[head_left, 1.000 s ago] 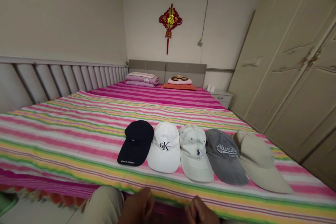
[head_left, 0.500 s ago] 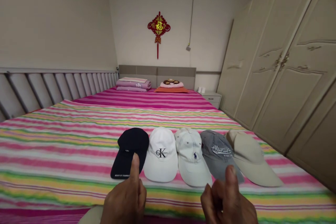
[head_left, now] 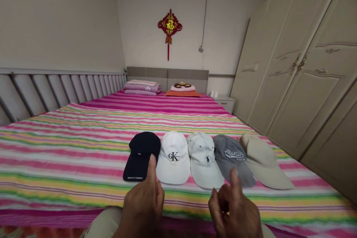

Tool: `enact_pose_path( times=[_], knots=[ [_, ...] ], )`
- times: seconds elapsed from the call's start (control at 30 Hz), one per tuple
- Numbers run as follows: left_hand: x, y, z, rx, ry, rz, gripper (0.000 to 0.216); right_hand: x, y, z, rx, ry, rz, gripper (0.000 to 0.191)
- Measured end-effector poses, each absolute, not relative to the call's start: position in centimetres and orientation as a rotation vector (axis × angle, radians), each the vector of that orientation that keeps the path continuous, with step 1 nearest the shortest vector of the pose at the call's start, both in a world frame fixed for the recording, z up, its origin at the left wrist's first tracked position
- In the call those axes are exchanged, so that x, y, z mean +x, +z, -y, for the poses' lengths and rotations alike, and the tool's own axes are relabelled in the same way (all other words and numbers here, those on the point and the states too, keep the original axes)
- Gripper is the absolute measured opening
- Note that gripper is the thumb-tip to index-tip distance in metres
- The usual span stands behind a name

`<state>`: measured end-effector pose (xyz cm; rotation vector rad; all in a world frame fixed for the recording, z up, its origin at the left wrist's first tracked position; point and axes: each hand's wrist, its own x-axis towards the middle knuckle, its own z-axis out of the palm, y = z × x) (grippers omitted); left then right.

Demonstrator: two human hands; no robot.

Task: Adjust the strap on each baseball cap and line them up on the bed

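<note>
Several baseball caps lie side by side in a row on the bed, brims towards me. From left to right they are a black cap (head_left: 145,143) with small white lettering on its brim, a white cap (head_left: 174,143) with a dark "CK" logo, a pale cap (head_left: 200,143) with a small blue emblem, a grey cap (head_left: 223,143) reading "Always" and a beige cap (head_left: 262,156). My left hand (head_left: 145,197), one digit raised and the others curled in, holds nothing just in front of the black cap. In the same pose, my right hand (head_left: 234,206) is empty below the grey cap's brim.
A striped sheet (head_left: 83,148) covers the bed. Folded purple bedding (head_left: 142,87) and an orange pillow (head_left: 182,93) lie at the headboard (head_left: 186,76). A railing (head_left: 61,85) runs along the left, and a cream wardrobe (head_left: 292,81) stands at right beyond a small nightstand (head_left: 225,103).
The view has tilted down and shifted slightly. My left hand is farther right and my right hand a little farther left in the picture. The caps keep their order.
</note>
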<state>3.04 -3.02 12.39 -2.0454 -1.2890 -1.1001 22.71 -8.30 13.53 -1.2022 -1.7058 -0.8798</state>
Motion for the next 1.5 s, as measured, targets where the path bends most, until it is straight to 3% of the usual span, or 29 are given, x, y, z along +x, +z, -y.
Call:
enact_pose_path(
  times=[0.17, 0.3, 0.4, 0.53, 0.67, 0.9, 1.0, 1.13, 1.33, 1.5],
  knots=[
    [3.2, 9.6, 2.5, -2.209, -1.051, 1.258, 0.059, 22.4, 11.2, 8.2, -1.188, -0.739, 1.776, 0.052],
    [3.4, 5.9, 1.6, -2.541, -0.808, 1.476, 0.024, 23.0, 6.8, 7.0, -1.354, -0.578, 1.862, 0.008],
    [3.4, 3.3, 1.2, -2.646, -0.575, 1.770, 0.009, 23.4, 2.8, 5.8, -1.683, -0.381, 1.940, 0.012],
    [2.9, 1.5, 0.2, -2.627, -0.625, 2.003, 0.026, 23.8, -0.3, 4.5, -1.845, -0.217, 1.959, 0.019],
    [1.1, 0.7, -1.6, -2.448, -1.117, 2.297, 0.040, 23.8, -0.7, 3.8, -1.842, -0.180, 1.968, 0.021],
    [0.3, -0.5, -2.0, -2.061, -2.344, 2.721, 0.045, 23.8, -2.1, 4.3, -1.808, -0.090, 1.972, 0.022],
    [0.5, 0.0, -2.2, -1.329, -2.991, 2.764, 0.037, 24.6, -3.1, 5.3, -1.795, -0.028, 1.963, 0.025],
    [-0.5, 1.5, -4.5, -0.429, -3.360, 2.566, 0.009, 25.5, -4.4, 6.5, -1.724, 0.171, 1.906, 0.027],
    [-2.3, 3.7, -7.2, -0.347, -3.828, 2.326, 0.022, 24.2, -3.4, 6.3, -1.595, 0.524, 1.777, 0.029],
    [-2.3, 1.9, -2.6, -1.045, -4.241, 1.742, 0.041, 22.6, 1.6, 4.4, -1.236, 1.004, 1.540, 0.030]
  ],
)
